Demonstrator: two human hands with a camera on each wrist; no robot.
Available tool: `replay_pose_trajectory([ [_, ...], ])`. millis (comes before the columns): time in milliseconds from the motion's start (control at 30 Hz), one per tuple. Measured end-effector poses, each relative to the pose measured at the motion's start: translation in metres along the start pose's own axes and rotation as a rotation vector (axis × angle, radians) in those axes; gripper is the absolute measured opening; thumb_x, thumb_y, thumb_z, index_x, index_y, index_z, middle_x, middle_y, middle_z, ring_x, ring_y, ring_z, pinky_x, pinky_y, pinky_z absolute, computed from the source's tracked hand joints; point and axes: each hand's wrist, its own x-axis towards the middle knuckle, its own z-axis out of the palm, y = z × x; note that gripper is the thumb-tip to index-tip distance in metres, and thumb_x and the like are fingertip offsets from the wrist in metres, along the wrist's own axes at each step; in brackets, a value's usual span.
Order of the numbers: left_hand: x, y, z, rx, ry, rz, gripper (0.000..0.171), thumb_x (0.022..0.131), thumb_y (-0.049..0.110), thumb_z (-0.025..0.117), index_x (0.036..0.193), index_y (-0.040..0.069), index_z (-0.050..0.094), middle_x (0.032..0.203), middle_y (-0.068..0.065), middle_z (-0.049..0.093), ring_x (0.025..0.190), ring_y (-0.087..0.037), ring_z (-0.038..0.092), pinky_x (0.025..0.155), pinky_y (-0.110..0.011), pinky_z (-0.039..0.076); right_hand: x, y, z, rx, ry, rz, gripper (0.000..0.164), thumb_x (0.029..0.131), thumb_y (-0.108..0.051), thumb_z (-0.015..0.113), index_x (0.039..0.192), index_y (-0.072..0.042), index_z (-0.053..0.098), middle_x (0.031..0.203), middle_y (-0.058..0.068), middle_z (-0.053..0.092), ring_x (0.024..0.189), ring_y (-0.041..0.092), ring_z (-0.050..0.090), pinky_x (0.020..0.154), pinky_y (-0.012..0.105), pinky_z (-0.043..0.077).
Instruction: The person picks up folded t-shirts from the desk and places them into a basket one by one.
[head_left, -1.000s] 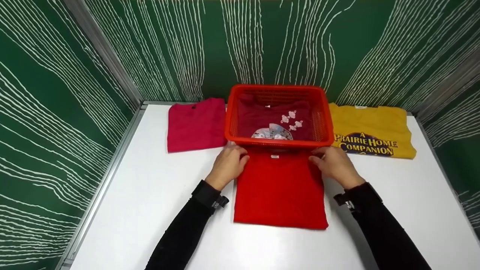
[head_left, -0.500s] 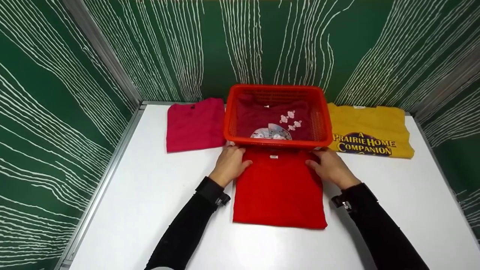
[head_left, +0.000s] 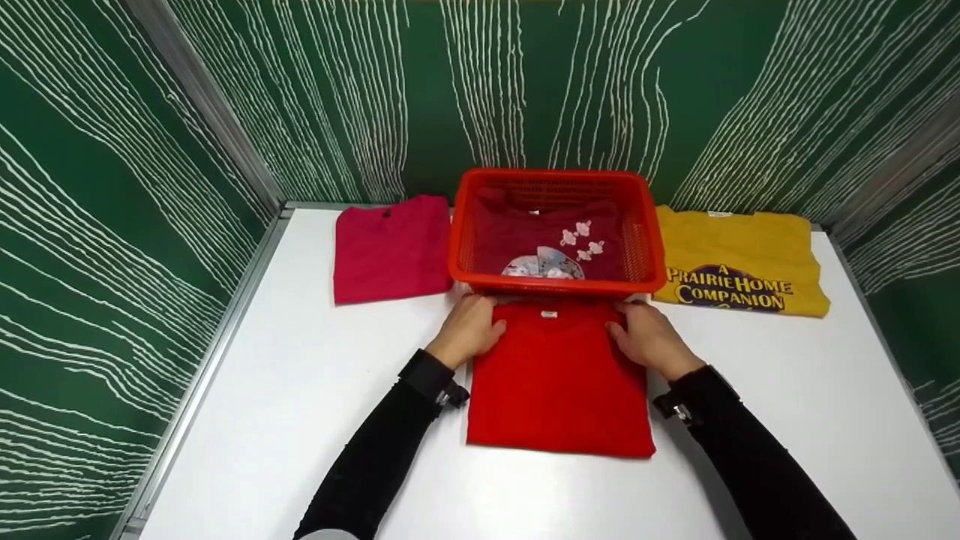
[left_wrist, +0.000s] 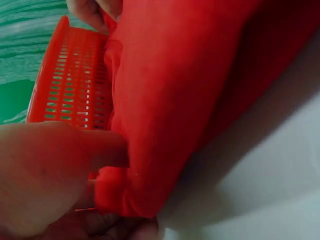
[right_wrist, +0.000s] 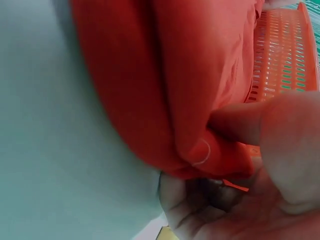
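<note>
White table point(head_left: 300, 390); red shirt point(head_left: 559, 390) in grip of both hands point(head_left: 469, 328) point(head_left: 651, 337); lengthwise axis toward basket point(head_left: 555, 285), collar point(head_left: 550, 315) foremost

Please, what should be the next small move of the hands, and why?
Probably, raise the folded bright-red fabric shirt evenly by both far corners: the left hand and right hand each pinch one, and the rectangular red plastic basket, holding a maroon printed fabric shirt, stands just beyond.

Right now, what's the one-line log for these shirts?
left hand: pinches folded red cloth shirt; right hand: pinches it too; perforated red plastic basket: beyond, holds maroon printed cloth shirt
</note>
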Motion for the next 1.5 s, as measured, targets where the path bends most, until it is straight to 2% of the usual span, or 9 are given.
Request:
replay_pose_trajectory([
  [100, -0.014, 0.018, -0.022, -0.067, -0.014, -0.02, 0.023, 0.103, 0.02, 0.071, 0.111, 0.0, 0.078, 0.099, -0.016, 0.079, 0.099, -0.034, 0.074, 0.093, -0.046, 0.059, -0.004, 0.0, -0.001, 0.01, 0.011, -0.016, 0.048, 0.113, -0.019, 0.059, 0.152, 0.008, 0.058, 0.148, 0.036, 0.062, 0.138, 0.054, 0.06, 0.119, 0.068, 0.046],
  [367, -0.019, 0.01, -0.029, -0.218, -0.038, -0.119, 0.045, 0.109, 0.026, 0.066, 0.146, 0.001, 0.066, 0.142, -0.018, 0.073, 0.137, -0.035, 0.067, 0.12, -0.047, 0.052, -0.014, -0.003, -0.018, 0.101, -0.011, 0.032, 0.052, 0.115, -0.028, 0.059, 0.155, 0.006, 0.056, 0.151, 0.034, 0.062, 0.136, 0.051, 0.061, 0.117, 0.068, 0.048],
  [533, -0.024, 0.016, -0.044, -0.259, -0.079, -0.157, 0.047, 0.108, 0.022, 0.069, 0.15, 0.001, 0.065, 0.154, -0.019, 0.067, 0.156, -0.037, 0.052, 0.131, -0.046, 0.041, -0.015, -0.003, -0.026, 0.14, -0.044, -0.006, 0.045, 0.111, -0.021, 0.065, 0.147, 0.008, 0.065, 0.151, 0.032, 0.063, 0.143, 0.051, 0.057, 0.121, 0.067, 0.045],
  [667, -0.026, 0.015, -0.048, -0.237, -0.059, -0.096, 0.04, 0.106, 0.02, 0.072, 0.143, 0.005, 0.072, 0.15, -0.018, 0.07, 0.162, -0.038, 0.044, 0.135, -0.045, 0.036, -0.019, -0.003, -0.031, 0.139, -0.038, -0.03, 0.043, 0.11, -0.02, 0.067, 0.143, 0.007, 0.068, 0.15, 0.031, 0.064, 0.141, 0.049, 0.059, 0.118, 0.065, 0.047],
  [800, -0.029, 0.015, -0.053, -0.262, -0.037, -0.063, 0.033, 0.106, 0.02, 0.073, 0.138, 0.01, 0.074, 0.146, -0.017, 0.072, 0.161, -0.042, 0.044, 0.133, -0.048, 0.038, -0.023, -0.004, -0.039, 0.15, -0.045, -0.018, 0.042, 0.109, -0.023, 0.068, 0.142, 0.002, 0.07, 0.14, 0.027, 0.068, 0.12, 0.042, 0.063, 0.099, 0.052, 0.053],
  [900, -0.03, 0.016, -0.057, -0.297, -0.026, -0.064, 0.032, 0.105, 0.019, 0.074, 0.137, 0.012, 0.074, 0.145, -0.016, 0.072, 0.155, -0.04, 0.052, 0.129, -0.049, 0.043, -0.026, -0.007, -0.047, 0.167, -0.058, -0.005, 0.038, 0.108, -0.024, 0.069, 0.139, -0.001, 0.071, 0.122, 0.021, 0.069, 0.104, 0.032, 0.059, 0.084, 0.04, 0.047],
  [1033, -0.033, 0.018, -0.063, -0.323, 0.0, -0.039, 0.03, 0.102, 0.014, 0.076, 0.133, 0.013, 0.075, 0.135, -0.013, 0.076, 0.134, -0.034, 0.065, 0.117, -0.047, 0.051, -0.028, -0.011, -0.057, 0.177, -0.07, 0.009, 0.036, 0.107, -0.024, 0.07, 0.137, -0.003, 0.071, 0.113, 0.016, 0.07, 0.097, 0.028, 0.061, 0.077, 0.032, 0.049],
  [1233, -0.036, 0.024, -0.076, -0.382, 0.05, 0.013, 0.029, 0.098, 0.009, 0.077, 0.125, 0.017, 0.076, 0.123, -0.008, 0.079, 0.108, -0.024, 0.068, 0.099, -0.04, 0.054, -0.031, -0.016, -0.072, 0.166, -0.078, -0.016, 0.035, 0.105, -0.019, 0.07, 0.134, -0.001, 0.072, 0.108, 0.015, 0.072, 0.09, 0.025, 0.063, 0.074, 0.028, 0.052],
  [1500, -0.032, 0.032, -0.102, -0.344, 0.027, 0.1, 0.052, 0.094, 0.008, 0.072, 0.146, 0.012, 0.071, 0.142, -0.01, 0.074, 0.131, -0.03, 0.069, 0.117, -0.045, 0.054, -0.034, -0.024, -0.092, 0.163, -0.039, -0.026, 0.025, 0.107, -0.022, 0.07, 0.127, -0.008, 0.073, 0.109, 0.013, 0.074, 0.095, 0.027, 0.064, 0.079, 0.027, 0.054],
])
